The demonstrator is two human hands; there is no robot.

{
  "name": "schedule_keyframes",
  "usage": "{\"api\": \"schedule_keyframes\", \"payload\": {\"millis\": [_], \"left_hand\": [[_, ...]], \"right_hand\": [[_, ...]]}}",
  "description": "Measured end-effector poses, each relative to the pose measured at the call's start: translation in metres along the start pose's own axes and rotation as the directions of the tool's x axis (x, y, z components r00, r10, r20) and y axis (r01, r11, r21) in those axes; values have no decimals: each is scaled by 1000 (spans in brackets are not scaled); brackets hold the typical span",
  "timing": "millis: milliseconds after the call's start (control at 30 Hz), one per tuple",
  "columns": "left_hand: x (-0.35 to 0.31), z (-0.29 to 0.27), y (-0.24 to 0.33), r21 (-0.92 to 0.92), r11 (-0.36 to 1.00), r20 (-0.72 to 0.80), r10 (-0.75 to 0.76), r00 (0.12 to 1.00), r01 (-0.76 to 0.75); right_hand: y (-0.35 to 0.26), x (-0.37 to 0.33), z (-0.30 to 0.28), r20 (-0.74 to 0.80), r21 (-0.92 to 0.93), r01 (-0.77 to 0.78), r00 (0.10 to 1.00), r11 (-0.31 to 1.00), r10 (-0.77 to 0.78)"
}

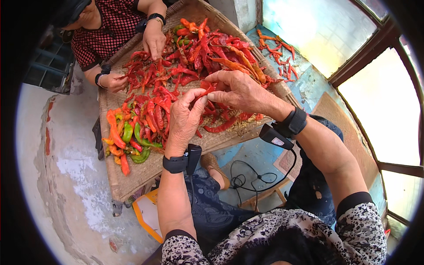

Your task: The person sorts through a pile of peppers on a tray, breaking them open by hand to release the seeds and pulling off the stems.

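Between my two hands is a red chili pepper (204, 90), pinched by the fingers of both. My left hand (184, 118) grips it from the left, with thumb and fingers pressed together. My right hand (240, 92) has its thumb and forefinger closed on the other end. Below and around them lies a big heap of red chili peppers (155, 110) on a woven tray (128, 179). Pale seeds (243, 128) are scattered on the tray near my right wrist. Part of the held pepper is hidden by my fingers.
Across the tray a co-worker's hands (154, 42) handle peppers too. Orange and green peppers (128, 132) are piled at the tray's left. More red peppers (282, 53) lie on the floor by the window. A black cable (251, 179) from my right wrist band loops below the tray.
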State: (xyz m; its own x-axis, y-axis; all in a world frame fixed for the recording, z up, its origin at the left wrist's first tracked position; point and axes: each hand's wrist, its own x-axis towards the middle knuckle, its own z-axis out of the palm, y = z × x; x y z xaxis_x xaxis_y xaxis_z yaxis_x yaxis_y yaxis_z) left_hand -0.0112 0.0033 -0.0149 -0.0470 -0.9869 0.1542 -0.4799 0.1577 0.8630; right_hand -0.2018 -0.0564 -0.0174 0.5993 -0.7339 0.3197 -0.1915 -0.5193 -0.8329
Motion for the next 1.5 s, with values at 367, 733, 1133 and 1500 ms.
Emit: {"api": "schedule_keyframes", "payload": {"millis": [367,733,1133,1500], "left_hand": [[19,-11,-22,376,926,-103,22,994,19],[26,3,-19,449,886,-63,159,985,-114],[13,-15,-10,-59,994,-87,-93,992,89],[11,-17,4,-228,968,-63,-121,991,104]], "right_hand": [[4,21,-23,-332,-403,164,891,901,-311],[2,10,-5,-19,-541,205,967,816,-255],[7,9,-1,-6,-409,86,995,908,-96],[-7,12,-16,-155,-424,96,972,900,-176]]}}
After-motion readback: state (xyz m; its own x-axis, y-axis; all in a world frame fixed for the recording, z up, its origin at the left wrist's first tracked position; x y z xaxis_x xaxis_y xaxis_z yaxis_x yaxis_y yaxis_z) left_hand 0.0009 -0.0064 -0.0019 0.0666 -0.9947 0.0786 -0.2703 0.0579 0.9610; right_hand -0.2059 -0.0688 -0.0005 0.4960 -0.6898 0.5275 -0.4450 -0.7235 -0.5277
